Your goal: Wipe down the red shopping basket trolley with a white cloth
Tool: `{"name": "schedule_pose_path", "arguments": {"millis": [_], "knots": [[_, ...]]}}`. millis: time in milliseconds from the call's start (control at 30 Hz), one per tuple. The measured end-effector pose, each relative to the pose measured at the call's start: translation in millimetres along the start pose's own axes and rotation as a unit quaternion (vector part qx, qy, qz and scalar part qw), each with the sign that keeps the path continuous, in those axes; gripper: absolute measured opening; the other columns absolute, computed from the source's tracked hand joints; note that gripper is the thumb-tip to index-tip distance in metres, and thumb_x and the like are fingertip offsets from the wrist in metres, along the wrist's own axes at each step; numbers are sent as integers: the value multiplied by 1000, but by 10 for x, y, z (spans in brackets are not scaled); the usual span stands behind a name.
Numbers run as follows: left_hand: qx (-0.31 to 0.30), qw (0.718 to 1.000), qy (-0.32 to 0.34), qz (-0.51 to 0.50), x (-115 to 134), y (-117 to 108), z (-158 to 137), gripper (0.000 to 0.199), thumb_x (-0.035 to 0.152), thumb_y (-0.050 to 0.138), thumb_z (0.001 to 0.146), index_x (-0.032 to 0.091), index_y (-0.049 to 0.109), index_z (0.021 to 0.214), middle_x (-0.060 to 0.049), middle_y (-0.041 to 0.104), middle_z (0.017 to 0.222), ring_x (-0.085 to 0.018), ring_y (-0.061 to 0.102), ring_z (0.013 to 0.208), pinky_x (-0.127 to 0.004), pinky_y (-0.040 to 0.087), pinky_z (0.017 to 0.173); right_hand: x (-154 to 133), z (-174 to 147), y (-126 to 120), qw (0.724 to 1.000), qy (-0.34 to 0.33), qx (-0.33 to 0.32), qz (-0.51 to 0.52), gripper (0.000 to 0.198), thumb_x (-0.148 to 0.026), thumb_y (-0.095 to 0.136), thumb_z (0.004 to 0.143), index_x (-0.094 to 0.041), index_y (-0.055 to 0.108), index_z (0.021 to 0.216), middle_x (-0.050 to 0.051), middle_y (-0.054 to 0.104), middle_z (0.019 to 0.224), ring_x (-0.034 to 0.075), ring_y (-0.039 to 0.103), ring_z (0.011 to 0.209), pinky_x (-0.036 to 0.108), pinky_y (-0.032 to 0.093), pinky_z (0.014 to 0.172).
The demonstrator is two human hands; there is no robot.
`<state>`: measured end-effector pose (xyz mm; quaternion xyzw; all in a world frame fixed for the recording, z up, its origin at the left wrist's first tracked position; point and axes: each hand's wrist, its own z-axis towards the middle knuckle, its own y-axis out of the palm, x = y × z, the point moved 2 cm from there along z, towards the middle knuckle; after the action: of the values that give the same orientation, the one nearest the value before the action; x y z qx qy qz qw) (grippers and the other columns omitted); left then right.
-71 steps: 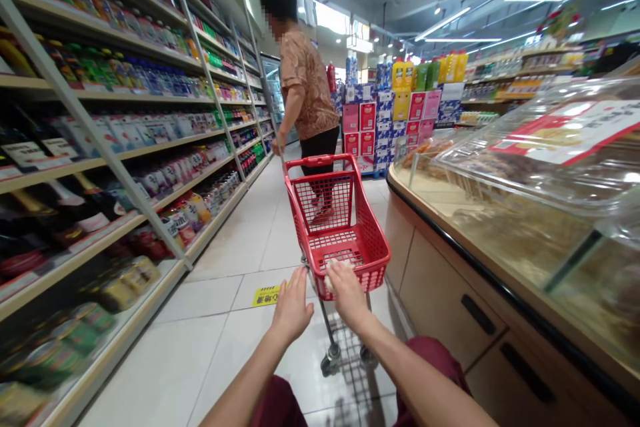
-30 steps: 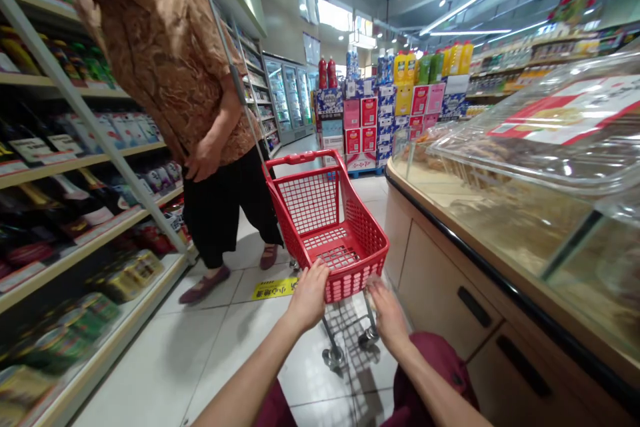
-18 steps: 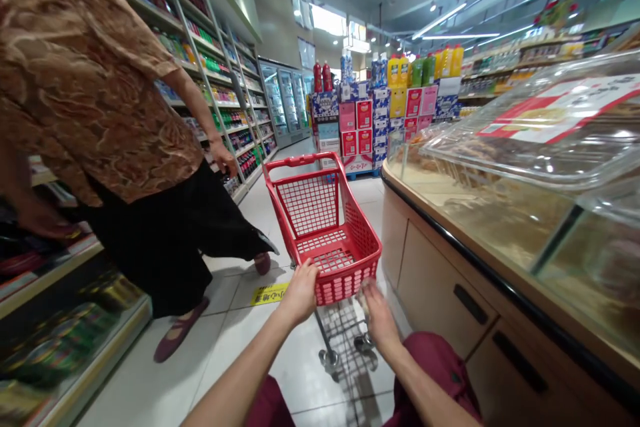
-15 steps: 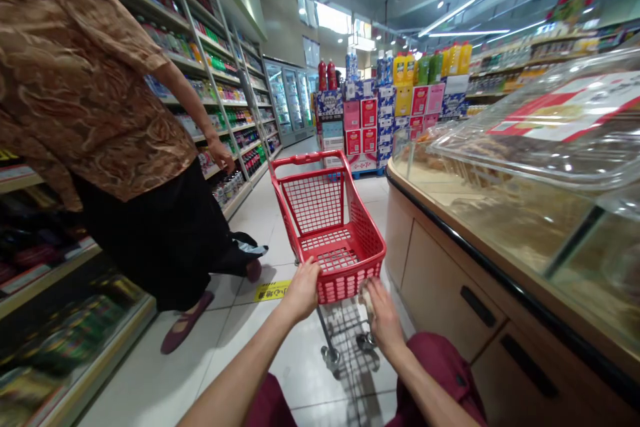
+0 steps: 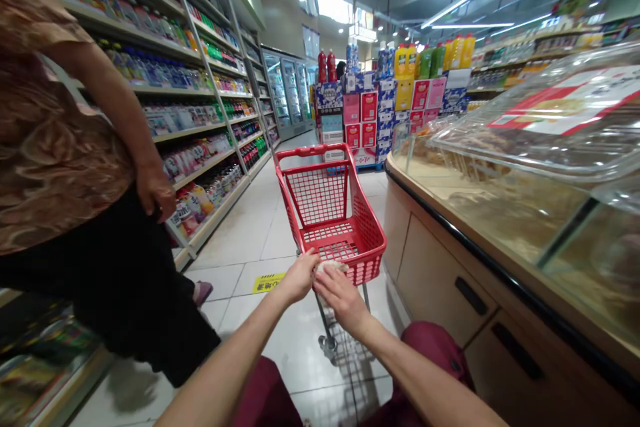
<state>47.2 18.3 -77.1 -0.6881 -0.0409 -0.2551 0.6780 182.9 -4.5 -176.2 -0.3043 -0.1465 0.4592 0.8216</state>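
Note:
A red plastic shopping cart (image 5: 367,269) with grid walls stands on the tiled floor in front of my knees; no goods show in its basket. My left hand (image 5: 300,278) is closed round the near left corner of the basket rim. Close beside it, my right hand (image 5: 343,299) presses a whitish cloth (image 5: 330,267) against the near side of the basket. Its fingers lie over the cloth, partly hiding it. Below the basket, a metal leg and a caster (image 5: 328,345) are visible.
At left, a person (image 5: 65,147) in a patterned top walks close by, beside drink shelves (image 5: 175,127). A wooden counter (image 5: 435,267) with packaged food runs along my right. Stacked drink boxes (image 5: 369,107) stand ahead. A yellow floor sticker (image 5: 267,283) lies left of the cart.
My right hand has moved left with the cloth along the basket's near side, up to my left hand. The passing person has come nearer on the left.

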Motion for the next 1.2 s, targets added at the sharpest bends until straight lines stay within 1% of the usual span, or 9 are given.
{"name": "schedule_pose_path", "arguments": {"millis": [167, 367, 500, 567, 733, 900, 1000, 1100, 1200], "knots": [[-3, 1000, -1, -2, 4, -23, -26, 43, 1, 36, 63, 15, 57, 98, -7, 56, 116, -17, 36, 122, -34, 30, 101, 47, -156, 11, 999, -24, -43, 13, 27, -13, 40, 86, -20, 60, 103, 4, 62, 107, 16, 47, 112, 34, 46, 89], [2, 1000, -8, 4, 33, -28, -36, 45, 0, 35, 61, 14, 57, 96, -7, 56, 116, -18, 33, 123, -35, 29, 102, 126, -74, -244, 1000, 16, 20, -3, 32, -11, 39, 86, -16, 53, 114, 8, 54, 119, 20, 31, 124, 43, 37, 97], [1, 1000, -12, 21, 44, -49, -38, 42, 0, 35, 60, 14, 58, 93, -7, 57, 114, -17, 37, 121, -32, 31, 100, 197, -222, -255, 1000, 0, 9, -5, 31, -12, 37, 87, -18, 55, 111, 8, 62, 107, 17, 43, 116, 36, 46, 88], [3, 999, -15, 34, 41, -47, -37, 40, 1, 36, 61, 15, 57, 92, -7, 57, 114, -16, 37, 121, -32, 31, 100, 254, -270, -301, 1000, 6, 23, -2, 32, -12, 37, 86, -19, 54, 112, 8, 62, 108, 17, 43, 116, 37, 46, 89], [23, 995, -40, 84, 129, 10, -49, 34, 5, 35, 67, 15, 56, 93, -10, 58, 112, -22, 37, 120, -47, 19, 103, 385, -209, -478, 991, 87, 96, -15, 42, -8, 39, 83, -20, 44, 123, 11, 49, 125, 21, 33, 123, 47, 35, 97], [40, 989, -57, 128, 274, 122, -114, 41, 9, 30, 75, 8, 47, 113, -16, 46, 126, -21, 34, 122, -40, 21, 103, 390, -394, -411, 999, 46, 26, 5, 36, -10, 39, 84, -22, 51, 116, 9, 59, 112, 18, 44, 116, 38, 47, 88], [40, 987, -50, 145, 298, 170, -132, 45, 10, 27, 78, 10, 41, 120, -12, 46, 127, -19, 32, 123, -39, 18, 104, 484, -325, -504, 995, 82, 63, -6, 41, -7, 38, 83, -21, 48, 120, 10, 52, 121, 20, 37, 121, 44, 39, 95], [43, 984, -53, 162, 307, 176, -122, 44, 12, 28, 79, 13, 42, 120, -12, 51, 122, -23, 37, 120, -47, 13, 104, 560, -232, -568, 986, 117, 112, -27, 42, -6, 39, 83, -20, 46, 122, 12, 42, 130, 22, 31, 124, 47, 34, 98], [41, 982, -60, 173, 318, 159, -110, 42, 12, 29, 78, 14, 47, 116, -12, 52, 120, -25, 37, 120, -50, 15, 103, 521, -330, -468, 992, 98, 72, -25, 37, -9, 42, 83, -20, 51, 117, 12, 48, 125, 21, 37, 121, 41, 42, 93]]}}
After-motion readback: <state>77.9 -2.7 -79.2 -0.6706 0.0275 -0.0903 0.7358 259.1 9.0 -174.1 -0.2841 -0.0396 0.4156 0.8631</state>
